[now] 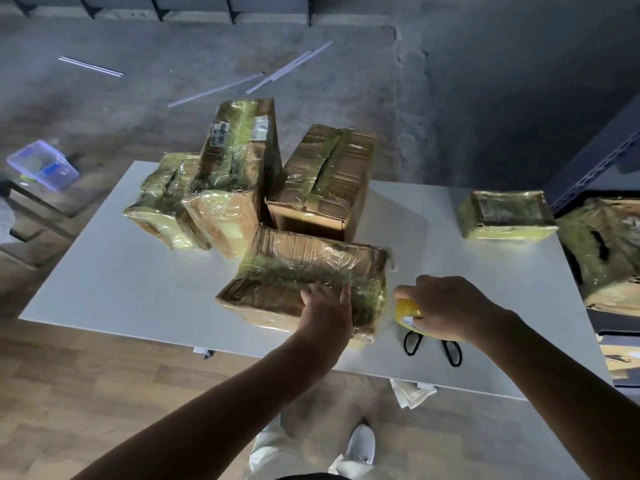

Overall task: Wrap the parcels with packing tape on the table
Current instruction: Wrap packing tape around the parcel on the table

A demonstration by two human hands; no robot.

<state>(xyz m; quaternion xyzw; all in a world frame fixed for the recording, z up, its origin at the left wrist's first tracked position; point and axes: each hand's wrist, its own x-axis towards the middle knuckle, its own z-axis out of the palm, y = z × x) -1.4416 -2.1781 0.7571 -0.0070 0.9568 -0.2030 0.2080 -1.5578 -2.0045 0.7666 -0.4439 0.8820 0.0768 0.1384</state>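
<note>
A flat cardboard parcel (304,271) covered in shiny tape lies at the front middle of the white table (114,271). My left hand (327,308) presses flat on its near right part, fingers spread. Just right of the parcel, my right hand (446,306) grips a yellow roll of packing tape (406,313) close to the tabletop. Black scissors (433,344) lie under that hand near the front edge. Three taped parcels stand behind: a small one (166,202) at the left, a tall one (235,174), and a brown box (325,181).
Another taped parcel (505,214) lies at the table's far right. More wrapped boxes (609,258) sit beside the table on the right, by a dark metal shelf (602,161). A clear plastic container (43,164) sits on the floor to the left, with white strips (287,69) scattered beyond.
</note>
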